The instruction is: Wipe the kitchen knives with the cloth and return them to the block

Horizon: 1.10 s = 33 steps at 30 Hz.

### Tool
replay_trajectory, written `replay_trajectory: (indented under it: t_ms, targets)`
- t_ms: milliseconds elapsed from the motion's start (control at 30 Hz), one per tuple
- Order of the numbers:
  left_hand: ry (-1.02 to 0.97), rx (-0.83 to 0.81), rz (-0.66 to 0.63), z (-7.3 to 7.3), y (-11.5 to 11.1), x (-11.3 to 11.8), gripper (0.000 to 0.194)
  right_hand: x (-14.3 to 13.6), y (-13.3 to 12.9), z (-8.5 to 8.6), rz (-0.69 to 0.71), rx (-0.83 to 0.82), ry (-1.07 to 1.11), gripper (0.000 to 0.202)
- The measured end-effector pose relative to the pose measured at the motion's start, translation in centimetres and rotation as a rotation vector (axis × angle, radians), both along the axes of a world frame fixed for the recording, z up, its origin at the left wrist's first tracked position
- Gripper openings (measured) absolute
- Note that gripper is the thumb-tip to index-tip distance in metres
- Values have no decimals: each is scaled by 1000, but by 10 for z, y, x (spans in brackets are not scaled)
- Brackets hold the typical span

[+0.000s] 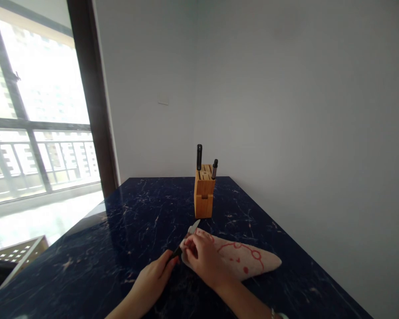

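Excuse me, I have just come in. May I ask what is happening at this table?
A person's left hand holds a knife by its dark handle, blade pointing away. Their right hand grips a pale, red-patterned cloth at the blade, whose tip shows beyond it; the fingers hide how the cloth meets the metal. Just past the tip, a wooden knife block stands on the dark blue table, two handles sticking up from it.
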<state>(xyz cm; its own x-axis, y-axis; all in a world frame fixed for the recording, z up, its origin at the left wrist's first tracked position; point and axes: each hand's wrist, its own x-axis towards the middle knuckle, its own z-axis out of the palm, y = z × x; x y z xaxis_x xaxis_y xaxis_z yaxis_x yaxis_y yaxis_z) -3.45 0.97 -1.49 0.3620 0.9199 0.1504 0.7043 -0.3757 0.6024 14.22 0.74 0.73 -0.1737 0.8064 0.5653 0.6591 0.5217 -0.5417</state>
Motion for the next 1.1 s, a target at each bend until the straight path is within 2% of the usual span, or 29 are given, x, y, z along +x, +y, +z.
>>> replay_trajectory:
  t_ms: [167, 233, 400, 500, 667, 900, 1100]
  targets:
    - [32, -7, -14, 5, -2, 1, 26, 5, 10, -4, -165, -5, 69, 14]
    - [33, -10, -14, 5, -2, 1, 26, 4, 8, -3, -141, -10, 64, 15]
    - [8, 4, -22, 4, -2, 0, 26, -3, -7, 4, 19, -6, -32, 16]
    - [13, 6, -10, 3, -1, 0, 26, -3, -9, 6, 53, -14, -75, 15]
    - [20, 5, -15, 1, 0, -1, 26, 2, -5, 7, 54, -37, -115, 19]
    - [-7, 0, -37, -1, 2, -1, 26, -1, -8, 8, 36, 73, -289, 15]
    - [-23, -13, -45, 2, 0, -1, 26, 2, 0, 5, -79, 88, -114, 21]
